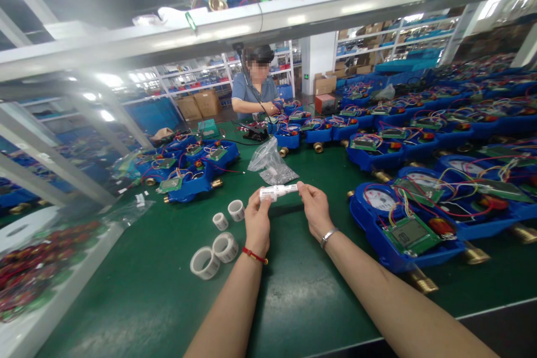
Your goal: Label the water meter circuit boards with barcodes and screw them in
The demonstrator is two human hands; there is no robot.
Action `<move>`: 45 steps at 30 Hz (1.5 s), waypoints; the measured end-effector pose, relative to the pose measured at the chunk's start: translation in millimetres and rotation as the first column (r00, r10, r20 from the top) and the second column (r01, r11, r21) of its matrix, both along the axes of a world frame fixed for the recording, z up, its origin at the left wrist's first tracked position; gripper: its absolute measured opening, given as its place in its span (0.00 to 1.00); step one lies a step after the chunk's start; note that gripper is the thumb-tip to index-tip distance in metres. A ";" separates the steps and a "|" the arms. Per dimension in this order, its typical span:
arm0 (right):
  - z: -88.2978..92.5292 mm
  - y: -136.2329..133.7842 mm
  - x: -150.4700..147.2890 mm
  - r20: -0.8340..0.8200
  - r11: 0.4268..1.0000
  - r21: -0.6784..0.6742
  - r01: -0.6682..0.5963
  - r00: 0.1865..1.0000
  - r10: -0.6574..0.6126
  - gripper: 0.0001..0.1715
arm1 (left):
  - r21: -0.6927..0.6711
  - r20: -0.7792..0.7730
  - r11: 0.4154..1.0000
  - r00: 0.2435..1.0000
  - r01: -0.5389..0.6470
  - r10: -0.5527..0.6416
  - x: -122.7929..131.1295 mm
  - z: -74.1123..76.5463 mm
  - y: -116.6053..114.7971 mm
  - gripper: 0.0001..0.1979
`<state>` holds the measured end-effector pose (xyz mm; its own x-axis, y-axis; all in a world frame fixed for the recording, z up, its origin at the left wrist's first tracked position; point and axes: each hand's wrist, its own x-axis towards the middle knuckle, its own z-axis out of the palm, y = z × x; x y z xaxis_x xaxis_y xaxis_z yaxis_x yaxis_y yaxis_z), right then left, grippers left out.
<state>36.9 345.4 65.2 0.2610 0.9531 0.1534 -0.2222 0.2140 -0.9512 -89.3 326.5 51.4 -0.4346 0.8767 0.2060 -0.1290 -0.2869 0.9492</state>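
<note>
Tear and drop risk: label strip point(288, 189)
Left grip point(257, 221) closed on the white label roll point(269, 193), above the table point(297, 302); right grip point(315, 208) pinches the strip's end; a hard pull could tear the strip; a loose left hold could drop the roll.

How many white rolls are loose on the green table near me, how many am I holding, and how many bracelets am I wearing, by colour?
Loose white rolls on the green table: 4
White roll held in the left hand: 1
Red bracelet: 1
Silver bracelet: 1
Total: 7
</note>
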 end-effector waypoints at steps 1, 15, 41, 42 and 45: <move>0.2 -0.1 0.0 -0.001 1.000 -0.001 -0.001 1.000 0.001 0.25 | -0.001 0.001 1.000 1.000 0.000 0.000 0.1 0.3 -0.1 0.13; -3.6 1.7 -0.4 0.003 1.000 0.002 -0.007 1.000 0.007 0.25 | 0.006 -0.024 1.000 1.000 0.005 -0.005 -0.9 -2.1 1.0 0.13; -4.5 1.8 0.8 0.002 1.000 0.001 -0.006 1.000 0.006 0.24 | 0.002 -0.043 1.000 0.999 -0.001 0.001 -0.7 -2.6 1.3 0.14; -4.6 1.9 0.7 0.002 1.000 0.001 -0.006 1.000 0.006 0.24 | 0.002 -0.044 1.000 0.999 -0.001 0.001 -0.7 -2.5 1.3 0.14; -4.7 2.1 0.4 0.003 1.000 0.003 -0.007 1.000 0.007 0.24 | 0.000 -0.046 1.000 0.999 -0.001 0.001 -0.6 -2.2 1.0 0.14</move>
